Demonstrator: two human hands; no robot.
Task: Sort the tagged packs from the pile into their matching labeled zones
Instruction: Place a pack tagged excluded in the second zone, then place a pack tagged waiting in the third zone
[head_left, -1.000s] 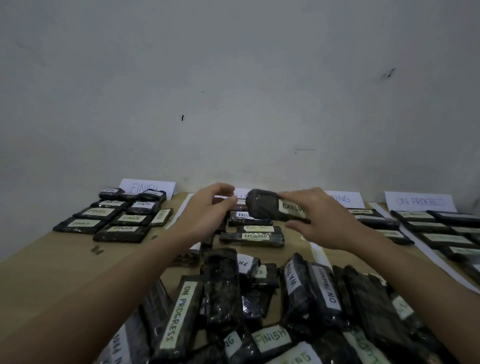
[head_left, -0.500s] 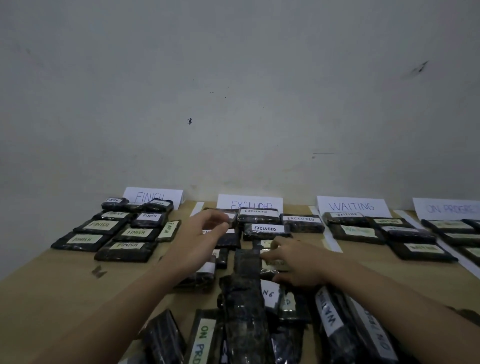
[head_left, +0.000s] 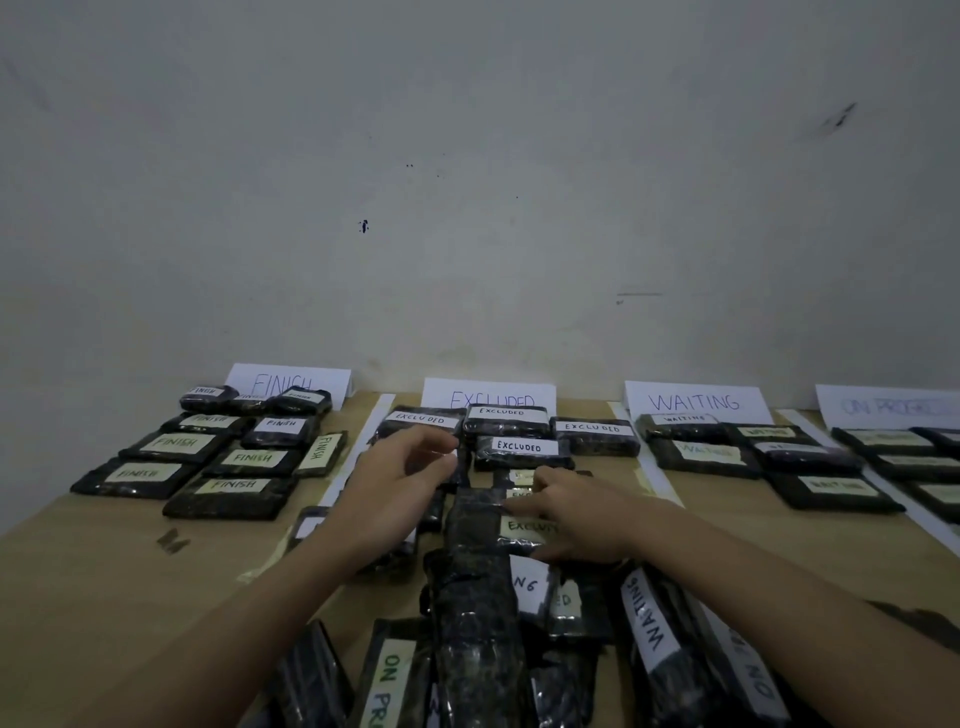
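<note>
Black wrapped packs with paper tags lie in a pile (head_left: 467, 639) at the near edge of the table. My right hand (head_left: 584, 514) holds the right end of a pack tagged EXCLUDED (head_left: 480, 525), fingers over its top and thumb along its near edge. That pack lies flat just in front of the EXCLUDED packs (head_left: 522, 447), below the EXCLUDED sign (head_left: 488, 397). My left hand (head_left: 397, 486) hovers to its left with loosely curled fingers and holds nothing; it hides some packs beneath it.
On the wooden table (head_left: 104, 571), zones are split by white strips: FINISH sign (head_left: 291, 382) with several packs at left, WAITING sign (head_left: 693, 402) and ON PROGRESS sign (head_left: 888, 405) with packs at right. A wall stands right behind the signs.
My right hand has brought the EXCLUDED pack down from the air onto the table in front of the EXCLUDED row. My left hand has sunk a little. The view has tilted up.
</note>
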